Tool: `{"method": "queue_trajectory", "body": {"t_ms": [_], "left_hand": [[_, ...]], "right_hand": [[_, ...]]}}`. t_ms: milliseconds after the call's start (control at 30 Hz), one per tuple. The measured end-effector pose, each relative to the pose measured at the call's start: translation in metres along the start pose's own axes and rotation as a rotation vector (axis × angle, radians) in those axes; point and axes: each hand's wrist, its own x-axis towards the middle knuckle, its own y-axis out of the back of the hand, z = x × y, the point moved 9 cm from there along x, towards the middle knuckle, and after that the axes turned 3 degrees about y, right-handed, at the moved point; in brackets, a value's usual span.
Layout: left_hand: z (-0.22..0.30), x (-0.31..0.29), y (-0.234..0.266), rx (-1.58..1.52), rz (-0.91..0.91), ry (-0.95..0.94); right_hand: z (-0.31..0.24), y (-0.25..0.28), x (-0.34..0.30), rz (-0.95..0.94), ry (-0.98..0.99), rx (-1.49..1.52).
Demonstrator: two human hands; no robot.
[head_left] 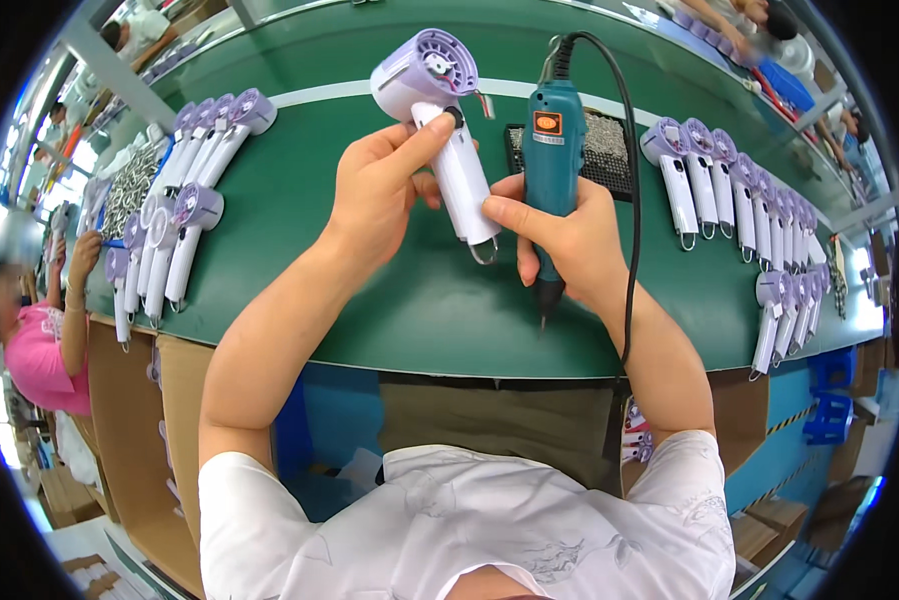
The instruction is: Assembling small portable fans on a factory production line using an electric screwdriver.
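Note:
My left hand [381,190] is closed around the white handle of a handheld fan [459,165], its thumb near the dark button. The fan's round lilac head is uncovered on one side, showing the inside and thin red wires at its edge. A wire loop hangs from the handle's lower end. In my right hand [574,235] is a teal electric screwdriver [553,140], its tip pointing down and a black cable rising from its top. My right thumb reaches to the lower part of the fan's handle.
A black tray [609,150] of small metal screws lies behind the screwdriver on the green table [369,320]. Fans stand in rows at the left [179,240] and right [699,180]. Metal loops [129,195] are piled at far left. A person in pink [49,350] sits at the left.

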Motion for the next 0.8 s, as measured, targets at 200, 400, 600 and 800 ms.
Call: {"method": "queue_trajectory", "body": {"t_ms": [200,400,600,800], "left_hand": [[-0.009,0.012,0.003,0.058,0.236,-0.056],[-0.041,0.007,0.011,-0.014,0.281,0.081],[-0.044,0.004,-0.004,-0.09,-0.001,0.134],[-0.042,0.006,-0.011,-0.044,-0.16,0.201]], "right_hand": [[0.001,0.004,-0.003,0.008,-0.035,-0.21],[0.0,-0.005,0.0,0.047,0.129,-0.389],[0.003,-0.006,0.0,0.003,-0.083,-0.208],[0.014,0.002,0.007,0.012,-0.117,-0.169]]}}
